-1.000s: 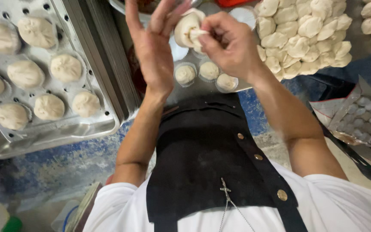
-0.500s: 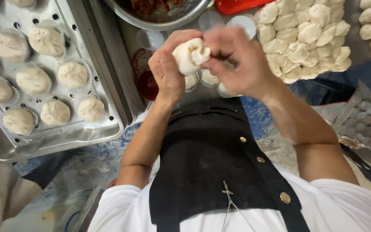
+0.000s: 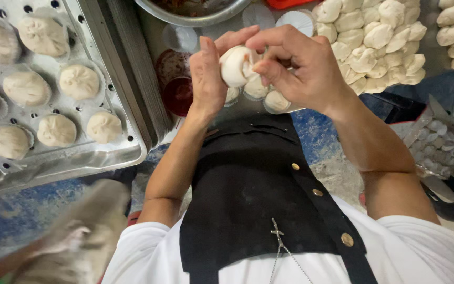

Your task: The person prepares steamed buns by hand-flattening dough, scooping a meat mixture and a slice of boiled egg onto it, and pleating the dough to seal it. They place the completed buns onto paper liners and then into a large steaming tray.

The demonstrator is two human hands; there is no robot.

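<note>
I am watching the left hand (image 3: 207, 79) and right hand (image 3: 295, 66) gripping a smooth, soft dough bun (image 3: 235, 66) at centre frame, its pleats hiding behind fingers.

The dough bun (image 3: 236, 66) is pale white, like the dough pieces (image 3: 374, 37) heaped at one o'clock. The perforated tray (image 3: 132, 152) at ten o'clock is dull silver. The apron (image 3: 258, 189) is black with brass-coloured buttons over a white shirt (image 3: 148, 257); the small bowl (image 3: 177, 94) is dark red.

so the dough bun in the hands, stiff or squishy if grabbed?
Probably soft: the dough bun looks creased where the right hand pinches it. Likely light, since the left hand cups it alone. Possibly tacky rather than slippery.
</note>
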